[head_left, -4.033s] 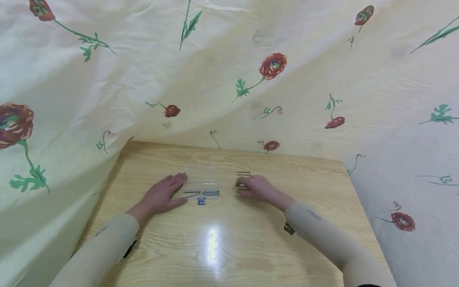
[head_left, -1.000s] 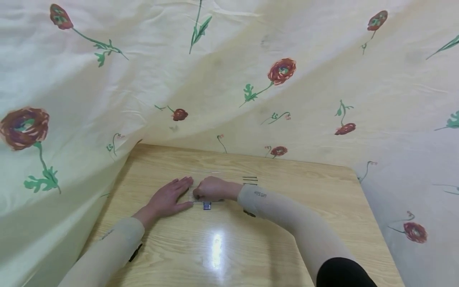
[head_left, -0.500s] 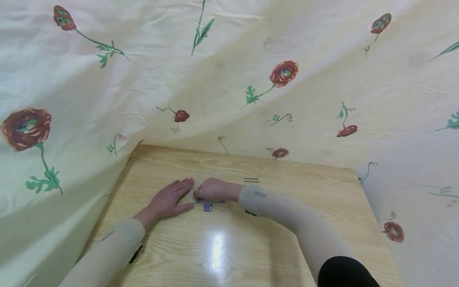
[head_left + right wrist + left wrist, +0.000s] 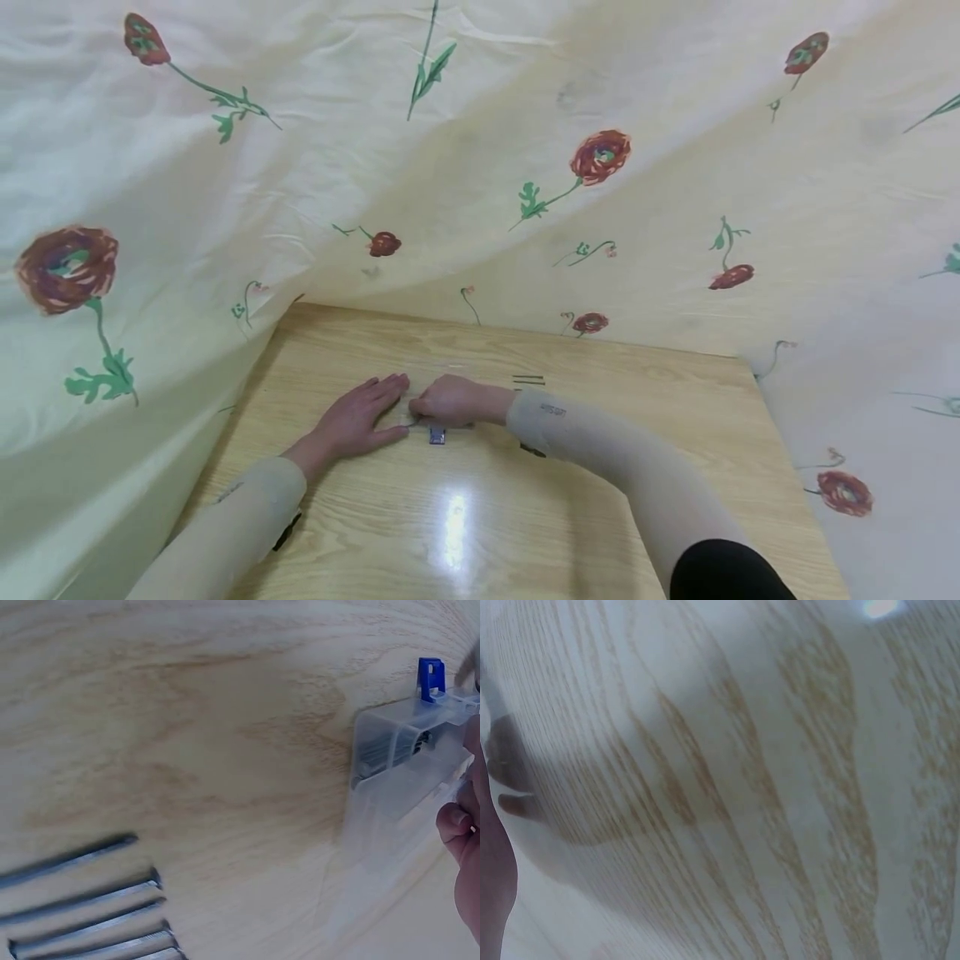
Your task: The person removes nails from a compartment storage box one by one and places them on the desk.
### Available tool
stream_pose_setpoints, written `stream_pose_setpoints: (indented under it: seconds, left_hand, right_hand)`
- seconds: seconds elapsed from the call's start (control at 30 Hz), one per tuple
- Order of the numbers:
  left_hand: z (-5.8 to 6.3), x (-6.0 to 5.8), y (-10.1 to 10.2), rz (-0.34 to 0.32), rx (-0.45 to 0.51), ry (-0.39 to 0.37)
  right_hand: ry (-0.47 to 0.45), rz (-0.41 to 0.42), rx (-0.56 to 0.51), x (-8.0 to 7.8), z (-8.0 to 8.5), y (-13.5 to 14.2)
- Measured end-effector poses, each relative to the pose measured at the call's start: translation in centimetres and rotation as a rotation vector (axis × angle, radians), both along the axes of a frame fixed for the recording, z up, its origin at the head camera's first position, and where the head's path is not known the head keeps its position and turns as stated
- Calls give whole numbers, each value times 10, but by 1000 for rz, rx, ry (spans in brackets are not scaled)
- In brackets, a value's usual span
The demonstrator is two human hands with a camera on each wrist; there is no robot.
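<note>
A clear plastic box (image 4: 382,847) with a blue latch (image 4: 431,679) lies open on the table, several grey nails (image 4: 377,755) in one compartment. My right hand (image 4: 453,400) is over the box with curled fingers, pinching what looks like a nail (image 4: 412,422), mostly hidden by the hand. In the right wrist view, that hand (image 4: 466,862) covers part of the box. Beside the box's left end, my left hand (image 4: 358,418) rests flat with straight fingers, its thumb near the front corner. The left wrist view shows only an edge of skin and blurred dark shapes.
Several loose nails (image 4: 82,896) lie in a row on the wooden table (image 4: 360,517), right of the box and partly under my right forearm. A flowered cloth (image 4: 465,208) hangs behind the table and along both sides.
Four seconds ago my right hand was at the nail row; it has since moved left to the box and stayed there. My left hand holds its place. The view has shifted slightly.
</note>
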State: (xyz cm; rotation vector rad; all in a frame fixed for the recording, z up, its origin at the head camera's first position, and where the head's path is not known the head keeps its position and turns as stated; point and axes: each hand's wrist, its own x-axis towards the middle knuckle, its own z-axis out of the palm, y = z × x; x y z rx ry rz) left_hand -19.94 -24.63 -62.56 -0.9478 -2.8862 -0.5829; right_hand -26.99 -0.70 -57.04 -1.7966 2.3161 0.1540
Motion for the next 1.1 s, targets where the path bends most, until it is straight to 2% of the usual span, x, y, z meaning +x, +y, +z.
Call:
stream_pose_setpoints:
  seconds: [0.33,0.63,0.9,1.1]
  left_hand:
    - [7,3,7,-4,-6,-12]
    - [11,5,8,3,0,-32]
    - [10,4,7,10,-10,-49]
    - [7,1,6,25,-23,-55]
  right_hand:
    - [-163,-140,-182,6,-3,18]
    - [-215,-290,-491,10,17,36]
    - [-286,-485,-616,9,24,90]
    - [-204,-535,-637,12,21,134]
